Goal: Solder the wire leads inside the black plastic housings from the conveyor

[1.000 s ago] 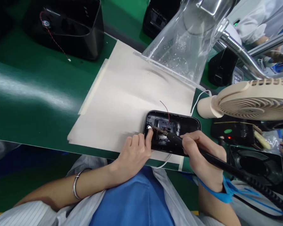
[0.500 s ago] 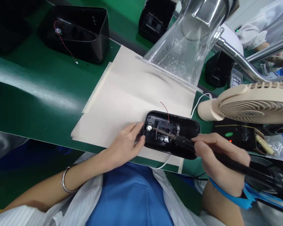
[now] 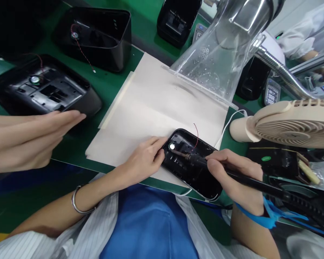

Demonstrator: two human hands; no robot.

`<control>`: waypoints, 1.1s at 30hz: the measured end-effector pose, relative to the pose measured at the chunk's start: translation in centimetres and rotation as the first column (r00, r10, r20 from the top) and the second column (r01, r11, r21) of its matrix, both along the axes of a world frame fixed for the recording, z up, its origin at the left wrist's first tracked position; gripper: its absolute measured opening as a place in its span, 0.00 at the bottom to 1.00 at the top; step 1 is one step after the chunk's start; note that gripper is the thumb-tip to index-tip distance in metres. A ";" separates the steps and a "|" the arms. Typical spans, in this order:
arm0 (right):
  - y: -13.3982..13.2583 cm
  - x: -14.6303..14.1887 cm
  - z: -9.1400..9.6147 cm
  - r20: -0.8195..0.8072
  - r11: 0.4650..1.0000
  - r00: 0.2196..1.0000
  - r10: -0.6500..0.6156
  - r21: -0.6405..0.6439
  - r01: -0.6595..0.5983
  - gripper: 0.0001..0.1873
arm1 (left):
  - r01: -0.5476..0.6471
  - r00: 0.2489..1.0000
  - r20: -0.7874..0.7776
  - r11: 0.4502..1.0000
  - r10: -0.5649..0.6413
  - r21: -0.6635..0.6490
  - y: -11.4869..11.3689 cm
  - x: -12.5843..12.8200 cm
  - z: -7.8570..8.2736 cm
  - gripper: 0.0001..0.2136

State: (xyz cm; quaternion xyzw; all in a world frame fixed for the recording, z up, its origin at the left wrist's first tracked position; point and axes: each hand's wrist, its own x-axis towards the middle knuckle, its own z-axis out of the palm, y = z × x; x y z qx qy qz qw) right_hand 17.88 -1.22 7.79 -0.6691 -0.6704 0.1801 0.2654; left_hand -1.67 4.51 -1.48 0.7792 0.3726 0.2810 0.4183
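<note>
My left hand (image 3: pixel 143 158) grips the left end of a black plastic housing (image 3: pixel 205 185), thumb and fingers at its rim. The housing lies open side up, slanted across the front edge of a pale sheet (image 3: pixel 135 122). In my right hand (image 3: pixel 239 176) is a black soldering iron (image 3: pixel 197 160), held like a pen. Its tip reaches to the lower edge of a small round silver part (image 3: pixel 172 146) inside the housing; whether they touch I cannot tell. A thin red twisted wire (image 3: pixel 197 135) sticks up from the housing.
At left, another person's hand (image 3: pixel 43 140) is beside a second open housing (image 3: pixel 94 104). More housings (image 3: pixel 121 54) stand behind. A clear fume hood (image 3: pixel 205 68) overhangs the sheet's back. A beige fan (image 3: pixel 286 124) and a flexible metal hose (image 3: pixel 283 72) are at right.
My housing has turned, its right end swinging toward me, and my right hand has moved left with the iron. Another person's hand and a housing have appeared at left.
</note>
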 end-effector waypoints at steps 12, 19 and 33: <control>0.6 0.6 0.2 -0.008 0.999 0.999 0.045 -0.013 -0.045 0.09 | 0.039 0.999 -0.002 0.999 -0.039 0.012 0.7 -0.2 -0.1 0.18; 1.0 1.0 0.3 0.023 0.996 0.996 0.087 -0.024 -0.087 0.09 | 0.069 0.998 0.003 0.997 -0.069 0.024 1.0 -0.4 -0.3 0.17; 2.1 2.3 -0.1 -0.038 0.981 0.987 0.159 -0.103 -0.162 0.09 | 0.104 0.993 -0.058 0.992 -0.100 0.070 1.6 -0.6 -0.2 0.19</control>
